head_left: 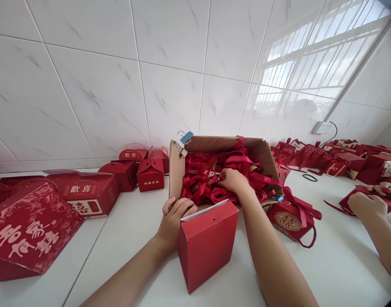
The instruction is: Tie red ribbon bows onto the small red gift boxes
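Note:
An open cardboard box (176,175) holds a tangled heap of red ribbons (200,170). My right hand (235,181) reaches over its front edge into the heap, fingers bent and closed on a ribbon; the fingertips are partly hidden. My left hand (176,217) is at the box's front left corner, its fingers curled over the cardboard rim. Between my forearms a plain red gift box (211,243) stands upright on the table, with small holes near its top edge. Its left side is close against my left hand.
Red gift boxes (86,192) stand at left, one large box (32,230) nearest. Right of the cardboard box is a ribboned gift box (288,219). Another person's hands (368,204) work on a red box at far right. A black ring (309,178) lies near more boxes; a tiled wall (169,98) rises behind.

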### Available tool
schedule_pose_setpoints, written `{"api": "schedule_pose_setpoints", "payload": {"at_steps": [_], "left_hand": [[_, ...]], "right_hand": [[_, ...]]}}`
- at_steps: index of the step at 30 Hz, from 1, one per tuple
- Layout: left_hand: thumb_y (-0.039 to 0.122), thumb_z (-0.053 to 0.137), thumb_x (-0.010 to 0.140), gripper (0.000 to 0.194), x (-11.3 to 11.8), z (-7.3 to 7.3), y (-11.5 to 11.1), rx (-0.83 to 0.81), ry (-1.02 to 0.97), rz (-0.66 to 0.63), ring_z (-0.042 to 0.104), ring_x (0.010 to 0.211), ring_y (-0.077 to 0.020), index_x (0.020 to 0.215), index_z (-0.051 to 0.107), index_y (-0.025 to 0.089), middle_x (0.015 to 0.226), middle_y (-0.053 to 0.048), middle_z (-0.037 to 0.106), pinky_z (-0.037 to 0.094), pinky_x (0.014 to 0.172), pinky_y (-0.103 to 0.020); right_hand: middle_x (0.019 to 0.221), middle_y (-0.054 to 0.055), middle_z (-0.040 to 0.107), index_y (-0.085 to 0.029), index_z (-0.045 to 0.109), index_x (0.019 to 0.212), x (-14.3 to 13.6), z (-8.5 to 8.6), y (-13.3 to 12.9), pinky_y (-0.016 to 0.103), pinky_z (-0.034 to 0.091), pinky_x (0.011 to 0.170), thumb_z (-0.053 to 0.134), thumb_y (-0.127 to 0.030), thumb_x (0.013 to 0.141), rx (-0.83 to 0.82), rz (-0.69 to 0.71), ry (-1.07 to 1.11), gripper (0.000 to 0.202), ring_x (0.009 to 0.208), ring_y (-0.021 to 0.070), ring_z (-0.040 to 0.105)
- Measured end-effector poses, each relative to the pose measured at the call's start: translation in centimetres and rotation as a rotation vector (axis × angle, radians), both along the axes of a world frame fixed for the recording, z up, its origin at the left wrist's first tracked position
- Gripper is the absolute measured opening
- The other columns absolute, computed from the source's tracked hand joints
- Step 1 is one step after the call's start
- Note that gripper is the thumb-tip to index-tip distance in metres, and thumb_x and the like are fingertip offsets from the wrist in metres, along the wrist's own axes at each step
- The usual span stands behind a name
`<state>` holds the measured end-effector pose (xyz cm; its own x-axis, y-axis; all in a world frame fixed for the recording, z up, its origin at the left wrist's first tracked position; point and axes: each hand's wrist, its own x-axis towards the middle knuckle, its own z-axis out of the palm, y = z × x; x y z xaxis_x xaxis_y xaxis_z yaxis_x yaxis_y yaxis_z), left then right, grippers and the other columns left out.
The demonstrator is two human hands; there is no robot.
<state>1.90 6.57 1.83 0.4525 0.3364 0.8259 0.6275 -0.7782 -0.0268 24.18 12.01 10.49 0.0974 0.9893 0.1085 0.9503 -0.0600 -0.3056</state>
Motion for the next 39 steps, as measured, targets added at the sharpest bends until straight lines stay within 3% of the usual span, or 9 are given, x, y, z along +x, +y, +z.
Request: {"api": "schedule_pose_setpoints", "payload": {"at_steps": [5, 9, 14, 17, 20, 24, 27, 31, 39], "left_hand": [[0.016, 0.038, 0.086, 0.025, 0.2, -0.3, -0.2, -0.065, -0.074, 0.016, 0.06, 0.093, -0.0162, 0.084, 0.063, 0.021, 0.085, -0.002, 0.067, 0.016, 0.109, -0.033], [0.017, 0.039, 0.087, 0.025, 0.3, -0.4, -0.2, -0.056, -0.075, 0.018, 0.06, 0.092, -0.016, 0.083, 0.063, 0.021, 0.085, -0.002, 0.066, 0.016, 0.109, -0.034], [0.019, 0.039, 0.088, 0.025, 0.3, -0.5, -0.1, -0.054, -0.075, 0.017, 0.06, 0.093, -0.0164, 0.084, 0.063, 0.021, 0.085, -0.001, 0.066, 0.018, 0.109, -0.034], [0.02, 0.039, 0.088, 0.024, 0.2, -0.5, -0.1, -0.06, -0.075, 0.017, 0.06, 0.093, -0.0171, 0.085, 0.063, 0.021, 0.086, -0.002, 0.066, 0.016, 0.111, -0.035], [0.021, 0.04, 0.088, 0.024, 0.1, -0.6, 0.0, -0.062, -0.067, 0.007, 0.06, 0.094, -0.0173, 0.087, 0.064, 0.022, 0.087, -0.002, 0.066, 0.016, 0.11, -0.034], [0.021, 0.039, 0.088, 0.025, 0.1, -0.5, 0.1, -0.057, -0.055, 0.005, 0.059, 0.095, -0.0171, 0.087, 0.064, 0.022, 0.088, -0.002, 0.066, 0.018, 0.109, -0.032], [0.021, 0.038, 0.089, 0.025, 0.1, -0.5, 0.1, -0.038, -0.05, 0.014, 0.059, 0.094, -0.0166, 0.087, 0.063, 0.022, 0.087, -0.002, 0.066, 0.018, 0.109, -0.031], [0.021, 0.038, 0.089, 0.026, 0.1, -0.4, 0.0, -0.034, -0.043, 0.019, 0.059, 0.094, -0.0164, 0.087, 0.063, 0.021, 0.086, -0.002, 0.067, 0.018, 0.109, -0.032], [0.02, 0.037, 0.09, 0.026, 0.0, -0.4, 0.0, -0.035, -0.03, 0.017, 0.059, 0.096, -0.017, 0.087, 0.063, 0.021, 0.088, -0.002, 0.066, 0.019, 0.109, -0.032]], "right_hand": [[0.116, 0.019, 0.065, -0.018, 0.05, 0.128, 0.0, 0.5, -0.6, 0.039, 0.046, 0.079, 0.071, -0.024, 0.064, -0.123, 0.009, -0.038, 0.068, 0.101, 0.0341, 0.063], [0.114, 0.015, 0.066, -0.019, 0.056, 0.123, -0.3, 0.8, -0.7, 0.038, 0.045, 0.082, 0.063, -0.035, 0.075, -0.13, 0.065, -0.049, 0.052, 0.104, 0.0318, 0.062], [0.118, 0.015, 0.064, -0.021, 0.064, 0.117, -0.1, 1.6, -1.3, 0.045, 0.042, 0.086, 0.032, -0.038, 0.093, -0.05, 0.057, -0.073, 0.043, 0.111, 0.0349, 0.055], [0.117, 0.012, 0.065, -0.026, 0.066, 0.114, 0.0, 2.4, -2.0, 0.046, 0.04, 0.087, 0.037, -0.026, 0.09, -0.022, 0.083, -0.084, 0.038, 0.109, 0.0337, 0.056], [0.113, 0.008, 0.066, -0.026, 0.071, 0.106, 0.0, 2.9, -2.5, 0.038, 0.041, 0.086, 0.043, -0.011, 0.081, 0.044, 0.141, -0.063, 0.04, 0.1, 0.0259, 0.059], [0.091, 0.005, 0.07, -0.019, 0.073, 0.088, 0.1, 3.2, -2.8, 0.025, 0.043, 0.068, 0.044, -0.003, 0.073, 0.096, 0.315, 0.071, 0.037, 0.076, 0.0162, 0.06], [0.076, 0.002, 0.068, -0.018, 0.071, 0.082, 0.2, 3.3, -3.0, 0.023, 0.04, 0.058, 0.045, -0.004, 0.071, 0.064, 0.39, 0.123, 0.032, 0.064, 0.0134, 0.056], [0.081, 0.002, 0.069, -0.018, 0.07, 0.084, 0.3, 3.1, -3.0, 0.022, 0.041, 0.058, 0.048, -0.009, 0.073, 0.067, 0.443, 0.159, 0.026, 0.067, 0.0134, 0.056], [0.091, 0.005, 0.073, -0.021, 0.073, 0.089, 0.5, 2.8, -2.6, 0.027, 0.048, 0.071, 0.052, -0.017, 0.081, 0.218, 0.303, 0.163, 0.023, 0.082, 0.02, 0.065]]}}
